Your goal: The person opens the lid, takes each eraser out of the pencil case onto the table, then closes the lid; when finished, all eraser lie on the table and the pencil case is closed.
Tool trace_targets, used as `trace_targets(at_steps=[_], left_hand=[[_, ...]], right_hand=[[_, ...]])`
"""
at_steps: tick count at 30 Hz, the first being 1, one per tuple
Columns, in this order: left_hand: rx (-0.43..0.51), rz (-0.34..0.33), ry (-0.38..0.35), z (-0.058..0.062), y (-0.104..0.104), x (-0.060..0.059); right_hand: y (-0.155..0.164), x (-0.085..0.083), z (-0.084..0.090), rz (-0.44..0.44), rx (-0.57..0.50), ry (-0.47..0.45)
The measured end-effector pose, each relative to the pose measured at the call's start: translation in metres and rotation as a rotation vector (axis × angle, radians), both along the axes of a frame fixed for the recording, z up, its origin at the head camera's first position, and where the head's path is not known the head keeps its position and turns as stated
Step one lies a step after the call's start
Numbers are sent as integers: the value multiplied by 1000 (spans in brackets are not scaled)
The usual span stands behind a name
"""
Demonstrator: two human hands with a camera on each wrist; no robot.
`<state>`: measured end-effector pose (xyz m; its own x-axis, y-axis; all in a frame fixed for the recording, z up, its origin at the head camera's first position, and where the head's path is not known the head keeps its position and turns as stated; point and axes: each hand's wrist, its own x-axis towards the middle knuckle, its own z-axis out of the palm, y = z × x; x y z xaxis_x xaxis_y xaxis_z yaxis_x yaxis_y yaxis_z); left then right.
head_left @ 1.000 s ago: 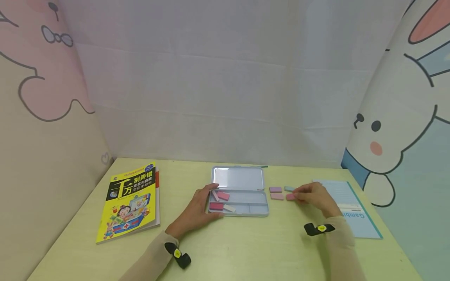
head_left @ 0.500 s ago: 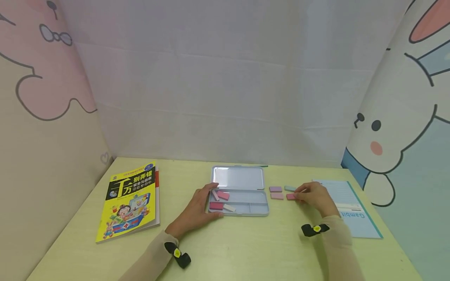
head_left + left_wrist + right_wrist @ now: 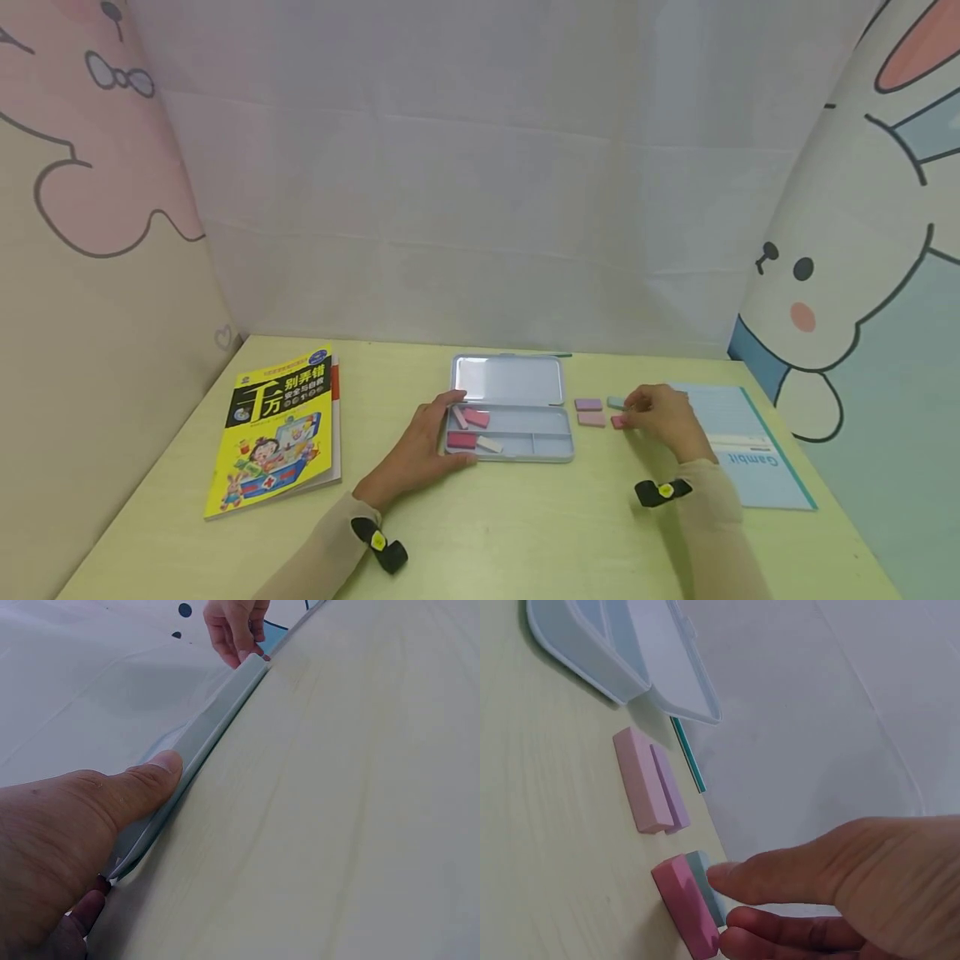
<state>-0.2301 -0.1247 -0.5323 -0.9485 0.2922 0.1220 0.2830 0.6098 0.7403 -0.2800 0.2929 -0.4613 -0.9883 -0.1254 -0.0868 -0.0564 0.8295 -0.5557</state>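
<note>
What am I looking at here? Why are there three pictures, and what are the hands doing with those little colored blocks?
These are a person's two bare hands at a yellow-green table. One camera sits on the person's head and sees everything. Two more sit on the wrists, one by each hand, so they see things very close.

The left hand rests on the left end of an open grey tin case; the wrist view shows its thumb lying along the rim. A few small blocks lie inside.

The right hand touches a pink block and a light blue block on the table. Two paler blocks lie beside them. A yellow picture book is on the left, a blue booklet on the right.
</note>
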Motion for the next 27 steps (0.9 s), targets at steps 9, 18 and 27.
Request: trace_targets(at_steps=[9,18,27], left_hand=[[0,2,17,-1,0,-1],[3,7,12,1,0,0],[3,1,9,-3,-1,-2]], right_hand=[[-11,0,4,154,-131,30],[-31,5,15,272,-142,54],[-52,15,23,426,-220,77]])
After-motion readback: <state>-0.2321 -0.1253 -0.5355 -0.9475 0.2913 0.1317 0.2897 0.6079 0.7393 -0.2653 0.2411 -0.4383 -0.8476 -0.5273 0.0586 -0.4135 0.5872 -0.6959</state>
